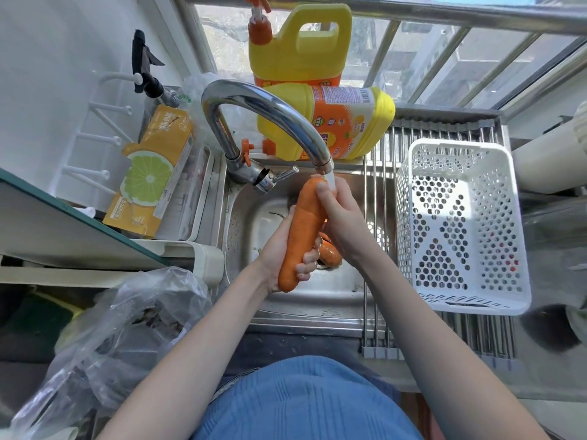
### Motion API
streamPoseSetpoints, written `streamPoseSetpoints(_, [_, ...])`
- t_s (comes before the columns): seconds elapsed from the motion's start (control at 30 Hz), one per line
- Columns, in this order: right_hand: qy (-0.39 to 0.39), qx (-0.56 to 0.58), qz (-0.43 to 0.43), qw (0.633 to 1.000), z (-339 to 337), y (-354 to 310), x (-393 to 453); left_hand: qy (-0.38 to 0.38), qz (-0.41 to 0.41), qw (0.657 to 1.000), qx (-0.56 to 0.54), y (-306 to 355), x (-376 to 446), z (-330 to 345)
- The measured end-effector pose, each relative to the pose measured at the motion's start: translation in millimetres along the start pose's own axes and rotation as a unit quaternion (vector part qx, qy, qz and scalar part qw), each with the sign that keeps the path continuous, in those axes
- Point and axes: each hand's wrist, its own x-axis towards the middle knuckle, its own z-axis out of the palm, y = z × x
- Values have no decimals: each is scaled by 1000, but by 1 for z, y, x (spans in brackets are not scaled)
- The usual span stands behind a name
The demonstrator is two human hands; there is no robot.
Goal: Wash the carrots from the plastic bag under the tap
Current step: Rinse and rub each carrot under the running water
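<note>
My left hand [279,252] grasps the lower end of 1 carrot [303,230], fingers curled round it. My right hand [341,217] wraps the carrot's upper end, thumb on top, directly beneath the tap [270,112] spout, where water runs over it. Below both hands, a second carrot [330,254] lies in the sink [241,217]. Left of my left forearm sits the plastic bag [127,328]; right of my right hand, a white basket [460,223].
</note>
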Motion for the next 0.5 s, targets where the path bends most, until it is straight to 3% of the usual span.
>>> streamPoseSetpoints(0.13, [29,-36,-17,999,-4,1,-1,55,23,995,83,1,0,2])
streamPoseSetpoints(0.27, [78,-160,-87,980,2,3,-1,120,56,970,205,4,4,9])
streamPoseSetpoints(0.37, [142,-184,-103,967,12,0,6,143,71,969,191,0,9,16])
streamPoseSetpoints(0.5, [198,-121,-36,972,6,1,22,91,16,984,154,7,9,13])
